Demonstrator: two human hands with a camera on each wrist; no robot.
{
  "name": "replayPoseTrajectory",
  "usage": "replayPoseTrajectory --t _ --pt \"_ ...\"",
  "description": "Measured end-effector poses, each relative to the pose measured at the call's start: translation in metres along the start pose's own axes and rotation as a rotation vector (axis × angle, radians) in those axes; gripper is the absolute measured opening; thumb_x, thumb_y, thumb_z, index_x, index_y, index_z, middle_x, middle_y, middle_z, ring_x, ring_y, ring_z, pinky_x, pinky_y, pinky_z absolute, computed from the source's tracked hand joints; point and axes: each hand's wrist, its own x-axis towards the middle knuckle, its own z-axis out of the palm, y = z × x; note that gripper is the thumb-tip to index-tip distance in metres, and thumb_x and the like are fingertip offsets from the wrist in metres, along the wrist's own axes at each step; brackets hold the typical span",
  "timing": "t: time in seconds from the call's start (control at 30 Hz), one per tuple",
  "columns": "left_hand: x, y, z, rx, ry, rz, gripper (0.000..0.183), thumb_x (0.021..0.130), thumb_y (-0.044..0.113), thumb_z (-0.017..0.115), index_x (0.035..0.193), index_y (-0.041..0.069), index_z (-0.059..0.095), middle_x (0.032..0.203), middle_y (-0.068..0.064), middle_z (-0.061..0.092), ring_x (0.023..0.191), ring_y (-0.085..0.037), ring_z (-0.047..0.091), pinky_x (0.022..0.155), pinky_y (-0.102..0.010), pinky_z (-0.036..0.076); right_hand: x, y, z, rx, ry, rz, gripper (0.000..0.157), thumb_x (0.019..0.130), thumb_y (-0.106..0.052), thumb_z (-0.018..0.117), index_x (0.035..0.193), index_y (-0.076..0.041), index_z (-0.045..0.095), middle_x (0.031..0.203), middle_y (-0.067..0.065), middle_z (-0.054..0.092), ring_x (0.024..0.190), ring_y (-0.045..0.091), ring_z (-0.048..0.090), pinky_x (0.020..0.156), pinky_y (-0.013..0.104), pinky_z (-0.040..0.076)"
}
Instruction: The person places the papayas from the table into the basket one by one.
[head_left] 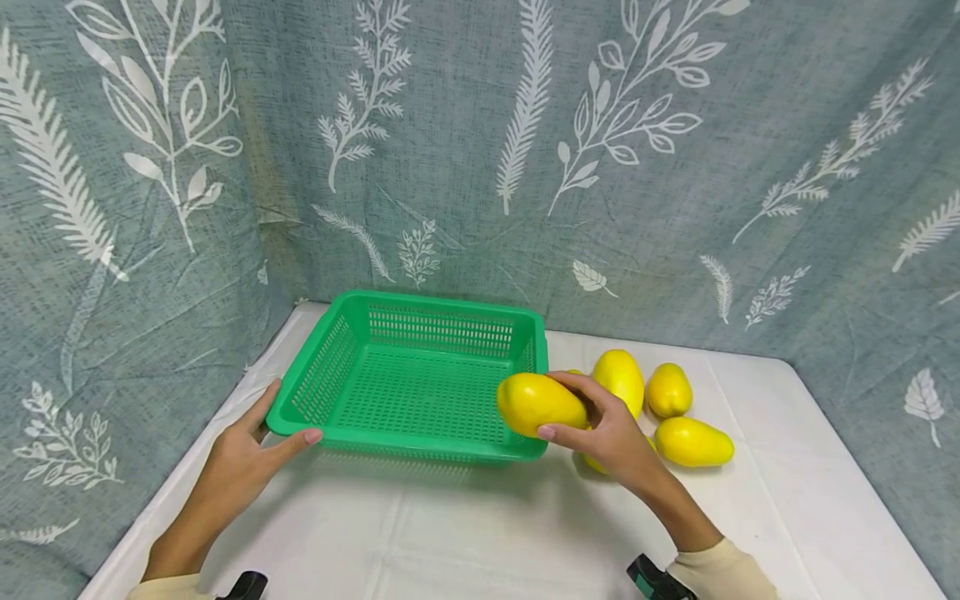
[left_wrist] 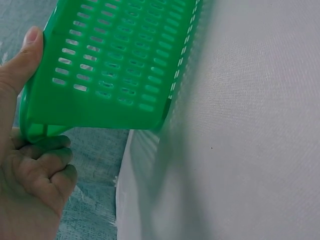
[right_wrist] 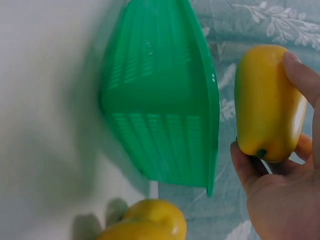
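A green plastic basket (head_left: 420, 392) with slotted walls stands on the white cloth, its inside bare. My left hand (head_left: 238, 457) grips its near left corner, thumb on the front side and fingers curled below the rim (left_wrist: 31, 112). Above the near right corner, my right hand (head_left: 618, 433) holds a yellow mango (head_left: 536, 402) between thumb and fingers. In the right wrist view the held mango (right_wrist: 265, 102) is beside the basket's rim, its stem spot showing.
More yellow mangoes lie right of the basket: a large one (head_left: 619, 377), a smaller one (head_left: 669, 390) and a long one (head_left: 693, 442). Others are partly hidden behind my right hand. A grey-green leaf-patterned curtain (head_left: 450, 150) hangs behind and at both sides of the table (head_left: 480, 533).
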Motion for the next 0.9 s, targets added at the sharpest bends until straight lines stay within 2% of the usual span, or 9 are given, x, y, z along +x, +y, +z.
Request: replayPoseTrajectory --t 0.33,0.53,0.67,0.8,0.9 --pt "-0.001 0.0 -0.001 -0.005 -0.003 -0.006 0.104 0.103 0.042 0.072 0.171 0.014 -0.001 0.176 -0.018 0.008 0.154 -0.055 0.027 0.11 -0.066 0.04 0.011 -0.012 0.018 0.013 -0.015 -0.026 0.065 0.093 -0.028 0.085 0.151 -0.02 0.057 0.144 0.005 0.058 0.119 0.029 0.062 0.101 0.032 0.054" --pt "0.001 0.001 0.0 -0.02 0.002 0.0 0.105 0.102 0.043 0.073 0.171 0.017 -0.002 0.176 -0.016 0.007 0.155 -0.054 0.025 0.111 -0.069 0.037 0.02 -0.017 0.029 -0.004 0.012 -0.014 0.064 0.092 -0.033 0.086 0.15 -0.027 0.058 0.14 0.004 0.059 0.116 0.027 0.062 0.099 0.04 0.055" --pt "0.001 0.001 0.0 -0.02 0.012 0.009 0.104 0.102 0.042 0.073 0.171 0.017 0.0 0.177 -0.015 0.008 0.155 -0.053 0.027 0.11 -0.068 0.038 0.026 -0.016 0.036 -0.005 0.026 -0.007 0.065 0.093 -0.035 0.085 0.151 -0.028 0.057 0.14 0.001 0.062 0.115 0.026 0.062 0.099 0.046 0.054" --pt "0.001 0.0 0.001 -0.02 0.015 0.009 0.104 0.102 0.042 0.073 0.171 0.016 0.001 0.176 -0.016 0.008 0.155 -0.053 0.027 0.11 -0.068 0.038 0.029 -0.016 0.041 -0.013 0.05 0.005 0.067 0.092 -0.034 0.086 0.151 -0.028 0.056 0.139 0.0 0.064 0.115 0.025 0.061 0.098 0.045 0.053" --pt "0.001 0.0 0.001 -0.031 0.007 0.007 0.104 0.102 0.042 0.073 0.171 0.016 0.0 0.176 -0.015 0.008 0.155 -0.052 0.026 0.111 -0.067 0.037 0.03 -0.015 0.043 -0.005 0.048 -0.009 0.069 0.092 -0.031 0.086 0.153 -0.025 0.055 0.143 0.002 0.063 0.122 0.025 0.061 0.105 0.046 0.051"
